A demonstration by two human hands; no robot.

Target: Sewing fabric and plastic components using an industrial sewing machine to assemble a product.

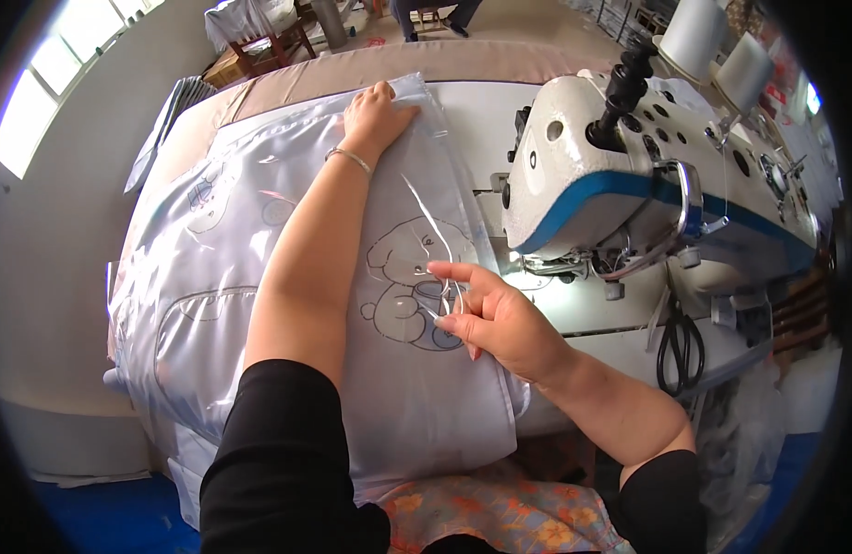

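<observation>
A pale, glossy translucent sheet (389, 406) with printed cartoon animals covers the left side of the sewing table. My left hand (378, 118) rests on it near the far edge, thumb apart from slightly bent fingers; the fingertips are partly out of sight. In front of the sewing machine (583, 175), my right hand (509, 323) is raised over a printed bear (403, 295). Its thumb and fingers are closed on loose strands of white thread (426, 210), which trail up and away across the sheet.
Black-handled scissors (680, 351) lie at the table's right side. White thread cones (694, 37) stand behind the machine. A brownish-pink cloth (352, 66) lines the far table edge. Farther off are a chair (259, 37) and another person's legs (435, 17).
</observation>
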